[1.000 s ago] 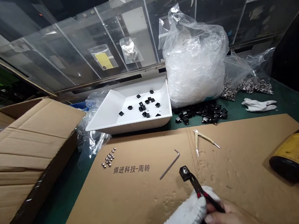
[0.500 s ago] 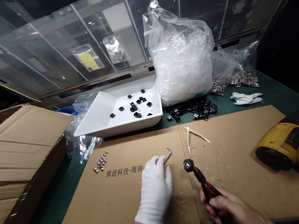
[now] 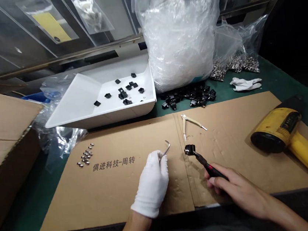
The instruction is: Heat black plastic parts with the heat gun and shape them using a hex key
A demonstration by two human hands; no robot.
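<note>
My left hand, in a white glove, is closed on an L-shaped hex key whose bent end points away from me. My bare right hand grips black and red pliers. At the tips of the pliers sits a small black block with a metal piece on its left side. The hex key and the block are apart. Just beyond the block lies a pair of cream-handled snips on the cardboard sheet.
Several small metal cylinders lie at the left. Behind are a white tray with black blocks, a pile of black blocks, a large plastic bag and bags of metal parts. A yellow heat gun lies right.
The view has tilted down and shifted. My right hand has turned the pliers, so the block's metal piece now faces left. My left hand keeps hold of the hex key.
</note>
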